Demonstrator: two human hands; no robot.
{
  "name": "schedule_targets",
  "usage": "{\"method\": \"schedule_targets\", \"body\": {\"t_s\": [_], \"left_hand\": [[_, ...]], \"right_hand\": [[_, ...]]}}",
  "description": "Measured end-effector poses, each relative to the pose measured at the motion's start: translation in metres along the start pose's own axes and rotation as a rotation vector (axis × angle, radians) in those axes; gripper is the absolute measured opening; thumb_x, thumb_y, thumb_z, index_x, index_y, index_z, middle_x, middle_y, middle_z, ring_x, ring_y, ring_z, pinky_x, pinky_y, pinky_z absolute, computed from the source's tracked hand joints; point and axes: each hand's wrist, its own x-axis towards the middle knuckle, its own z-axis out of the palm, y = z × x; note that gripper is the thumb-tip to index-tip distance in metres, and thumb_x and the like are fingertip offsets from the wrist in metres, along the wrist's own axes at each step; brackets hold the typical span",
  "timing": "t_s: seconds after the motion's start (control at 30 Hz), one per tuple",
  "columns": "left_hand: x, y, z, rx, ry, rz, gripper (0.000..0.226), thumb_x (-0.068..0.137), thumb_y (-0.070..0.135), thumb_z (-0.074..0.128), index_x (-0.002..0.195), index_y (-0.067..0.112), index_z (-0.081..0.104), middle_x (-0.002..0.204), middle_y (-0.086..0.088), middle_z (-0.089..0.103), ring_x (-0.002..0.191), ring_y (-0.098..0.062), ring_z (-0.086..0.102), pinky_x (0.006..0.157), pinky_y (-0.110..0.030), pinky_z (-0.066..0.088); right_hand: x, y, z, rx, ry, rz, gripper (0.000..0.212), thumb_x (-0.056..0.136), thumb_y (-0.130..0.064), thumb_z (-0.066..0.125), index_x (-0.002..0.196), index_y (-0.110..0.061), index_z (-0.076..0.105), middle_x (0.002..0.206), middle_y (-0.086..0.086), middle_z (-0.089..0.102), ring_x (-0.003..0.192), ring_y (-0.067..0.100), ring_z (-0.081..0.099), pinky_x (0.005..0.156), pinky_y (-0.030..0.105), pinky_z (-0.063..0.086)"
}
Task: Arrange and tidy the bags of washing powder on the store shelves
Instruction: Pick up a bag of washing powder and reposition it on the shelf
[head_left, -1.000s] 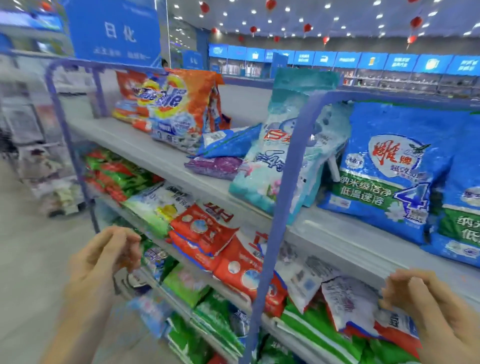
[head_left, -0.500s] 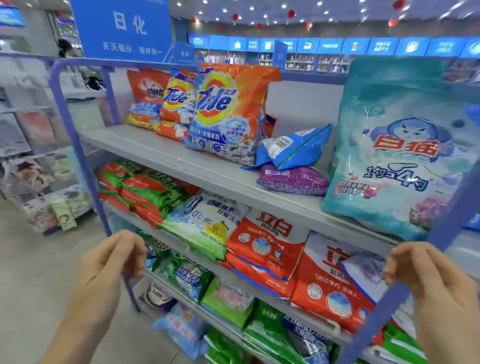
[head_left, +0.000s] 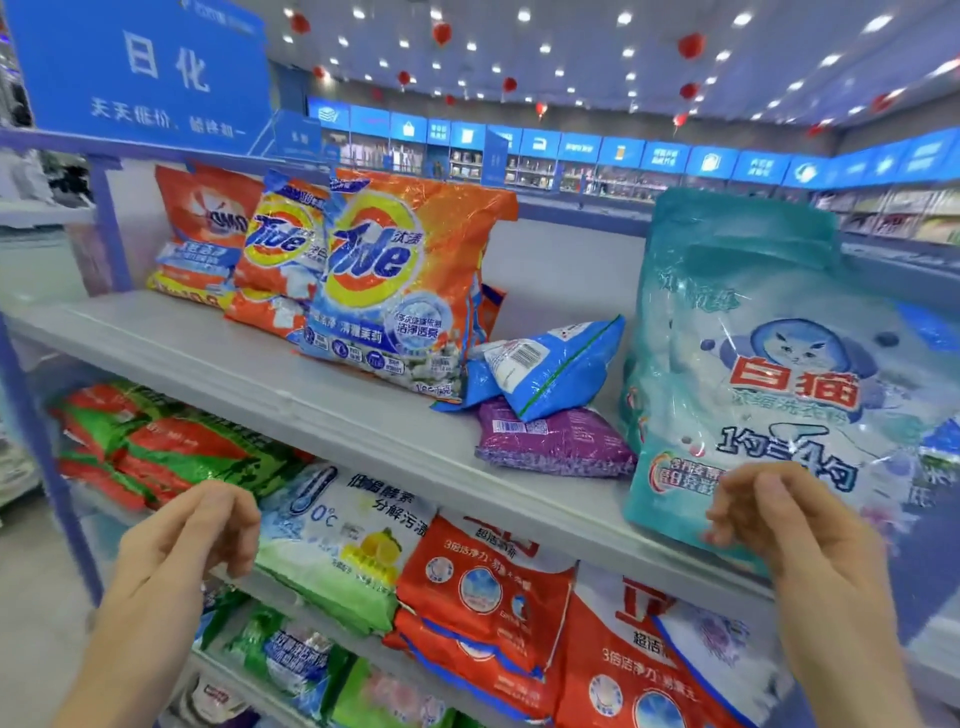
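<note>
Hands | left hand (head_left: 192, 540) and right hand (head_left: 779, 525) hung loosely curled, empty | teal bag (head_left: 779, 338) stood at 3 o'clock on shelf (head_left: 260, 364); blue bag (head_left: 550, 364) lay atop purple bag (head_left: 550, 441) at its 9 o'clock | best: lift two-handed, stand upright, labels outward

On the top shelf (head_left: 208, 358): two Tide bags (head_left: 387, 270) (head_left: 280, 244), one OMO bag (head_left: 202, 234), one blue bag (head_left: 550, 369), one purple bag (head_left: 550, 441) and one teal cat-logo bag (head_left: 769, 364).
</note>
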Motion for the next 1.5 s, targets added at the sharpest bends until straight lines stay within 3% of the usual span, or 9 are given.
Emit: {"method": "schedule_targets", "body": {"t_s": [0.13,0.27,0.4,0.5,0.63,0.77,1.0,1.23,1.5], "left_hand": [[0.023,-0.009,0.011,-0.058,-0.047,0.024,0.049,0.080,0.061,0.051,0.068,0.015,0.061,0.052,0.000,0.049,0.048,-0.011,0.044,0.047,-0.037,0.030],[0.053,-0.022,0.023,-0.108,-0.063,0.003,0.042,0.099,0.009,0.039,0.064,0.013,0.061,0.047,0.001,0.048,0.042,-0.008,0.042,0.038,-0.015,0.032],[0.089,-0.026,0.026,-0.182,-0.182,-0.018,0.055,0.066,0.073,0.059,0.066,0.018,0.065,0.051,0.001,0.052,0.045,-0.008,0.046,0.043,-0.014,0.036],[0.116,-0.028,0.018,-0.168,-0.218,-0.003,0.073,0.046,0.087,0.061,0.066,0.017,0.064,0.052,-0.002,0.052,0.047,-0.010,0.046,0.045,-0.014,0.037],[0.143,-0.038,0.009,-0.167,-0.280,0.031,0.073,0.049,0.087,0.058,0.068,0.017,0.063,0.055,-0.002,0.052,0.051,-0.012,0.048,0.052,-0.017,0.041],[0.160,-0.042,0.006,-0.188,-0.384,0.029,0.071,0.056,0.083,0.060,0.070,0.013,0.063,0.055,-0.005,0.051,0.053,-0.014,0.047,0.052,-0.019,0.042],[0.176,-0.033,0.010,-0.225,-0.578,0.043,0.027,0.082,0.032,0.054,0.066,0.010,0.058,0.053,-0.004,0.048,0.052,-0.011,0.044,0.054,-0.017,0.040],[0.186,-0.039,0.036,-0.223,-0.649,0.054,0.028,0.071,0.044,0.073,0.074,0.018,0.062,0.065,0.000,0.060,0.060,-0.009,0.055,0.058,-0.018,0.046],[0.186,-0.043,0.099,0.003,-0.764,0.038,0.112,0.044,0.065,0.069,0.143,0.030,0.030,0.134,0.011,0.047,0.121,-0.002,0.047,0.103,-0.032,0.042]], "right_hand": [[0.029,-0.003,0.030,-0.244,-0.112,-0.124,0.013,0.090,-0.020,0.061,0.079,-0.026,0.064,0.072,-0.001,0.065,0.061,0.015,0.060,0.062,0.017,0.050],[0.071,0.015,0.070,-0.752,-0.260,-0.337,0.020,0.083,-0.028,0.057,0.099,-0.019,0.066,0.090,-0.008,0.068,0.083,0.008,0.063,0.076,0.024,0.051],[0.110,0.044,0.104,-1.223,-0.578,-0.268,0.069,0.085,-0.045,0.063,0.143,-0.019,0.037,0.148,0.004,0.037,0.136,0.024,0.034,0.109,0.034,0.028],[0.130,0.066,0.123,-1.338,-0.660,-0.190,0.097,0.070,-0.077,0.040,0.148,-0.022,0.024,0.156,0.006,0.022,0.143,0.024,0.020,0.117,0.039,0.019],[0.137,0.076,0.139,-1.401,-0.551,-0.127,0.075,0.082,-0.056,0.054,0.145,-0.023,0.030,0.151,0.001,0.033,0.137,0.020,0.033,0.106,0.036,0.036],[0.142,0.070,0.153,-1.673,-0.335,-0.160,0.041,0.092,-0.047,0.047,0.123,-0.020,0.049,0.119,0.002,0.061,0.109,0.027,0.057,0.071,0.033,0.040],[0.175,0.045,0.146,-1.803,-0.114,-0.154,0.045,0.095,-0.051,0.041,0.107,-0.010,0.056,0.103,0.014,0.066,0.097,0.033,0.062,0.066,0.033,0.036],[0.193,0.011,0.153,-1.801,0.084,-0.279,0.043,0.096,-0.050,0.039,0.095,-0.012,0.058,0.086,0.013,0.066,0.080,0.031,0.063,0.056,0.028,0.027],[0.204,-0.044,0.137,-1.329,0.305,-0.337,0.038,0.094,-0.043,0.050,0.068,-0.015,0.048,0.068,0.011,0.055,0.068,0.031,0.051,0.052,0.033,0.027]]}}
